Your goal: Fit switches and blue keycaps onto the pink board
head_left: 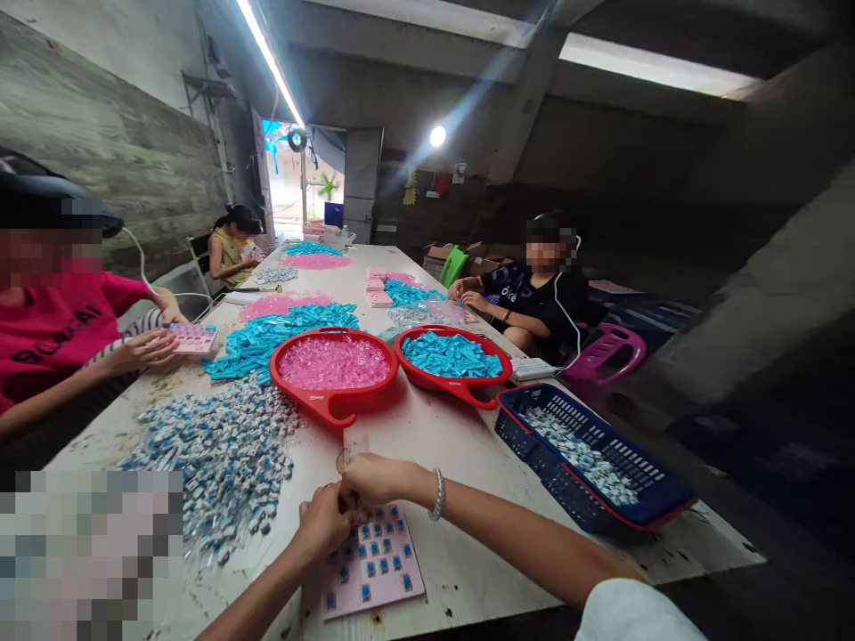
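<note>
My left hand and my right hand meet at the top edge of a pink board lying at the table's near edge. Several small blue pieces sit in the board's slots. Both hands have their fingers curled and pressed together above the board; what they pinch is too small to make out. A beaded bracelet is on my right wrist. A heap of small blue-and-white pieces lies just left of my hands.
Two red trays hold pink pieces and blue pieces. A blue basket with white pieces sits at the right edge. Piles of blue and pink parts run down the long table. Three other people sit along both sides.
</note>
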Action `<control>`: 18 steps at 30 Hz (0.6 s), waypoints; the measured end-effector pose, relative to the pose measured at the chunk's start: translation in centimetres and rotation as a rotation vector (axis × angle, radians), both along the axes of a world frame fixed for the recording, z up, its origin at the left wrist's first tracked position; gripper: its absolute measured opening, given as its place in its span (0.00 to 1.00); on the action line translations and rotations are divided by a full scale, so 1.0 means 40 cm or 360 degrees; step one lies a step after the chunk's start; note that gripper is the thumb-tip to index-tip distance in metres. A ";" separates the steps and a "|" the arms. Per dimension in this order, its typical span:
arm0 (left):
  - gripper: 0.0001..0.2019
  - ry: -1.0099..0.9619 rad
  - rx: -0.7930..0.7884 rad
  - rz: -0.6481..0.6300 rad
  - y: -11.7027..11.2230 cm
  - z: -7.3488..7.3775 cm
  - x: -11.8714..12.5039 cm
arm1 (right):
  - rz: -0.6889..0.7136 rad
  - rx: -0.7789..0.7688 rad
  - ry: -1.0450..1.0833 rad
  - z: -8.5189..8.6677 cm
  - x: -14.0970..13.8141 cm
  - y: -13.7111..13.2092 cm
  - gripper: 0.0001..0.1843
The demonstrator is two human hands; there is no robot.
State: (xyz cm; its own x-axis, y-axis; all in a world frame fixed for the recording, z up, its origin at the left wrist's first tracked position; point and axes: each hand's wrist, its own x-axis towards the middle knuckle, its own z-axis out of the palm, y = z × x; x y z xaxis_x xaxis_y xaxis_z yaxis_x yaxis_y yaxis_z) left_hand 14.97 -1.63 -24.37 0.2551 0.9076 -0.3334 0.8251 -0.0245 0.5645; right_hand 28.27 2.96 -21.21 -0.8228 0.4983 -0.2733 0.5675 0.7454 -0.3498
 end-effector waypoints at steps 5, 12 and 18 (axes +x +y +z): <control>0.10 -0.0048 0.0452 -0.0071 -0.056 -0.034 -0.022 | -0.0579 -0.0035 0.0330 -0.026 0.057 -0.090 0.08; 0.25 0.0221 0.1947 -0.0461 -0.119 -0.170 -0.035 | -0.1302 0.0206 0.1119 -0.091 0.157 -0.285 0.08; 0.33 0.0469 0.2329 -0.0585 -0.121 -0.186 -0.029 | -0.1283 0.0664 0.1422 -0.170 0.146 -0.366 0.09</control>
State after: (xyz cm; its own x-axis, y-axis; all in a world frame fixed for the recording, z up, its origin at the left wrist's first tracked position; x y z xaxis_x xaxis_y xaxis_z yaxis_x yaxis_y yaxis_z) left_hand 13.79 -6.46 -31.80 0.6183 0.3784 0.6889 0.7240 -0.6154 -0.3117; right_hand 34.13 -11.68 -28.03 -0.0641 0.8549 0.5148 0.5983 0.4458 -0.6658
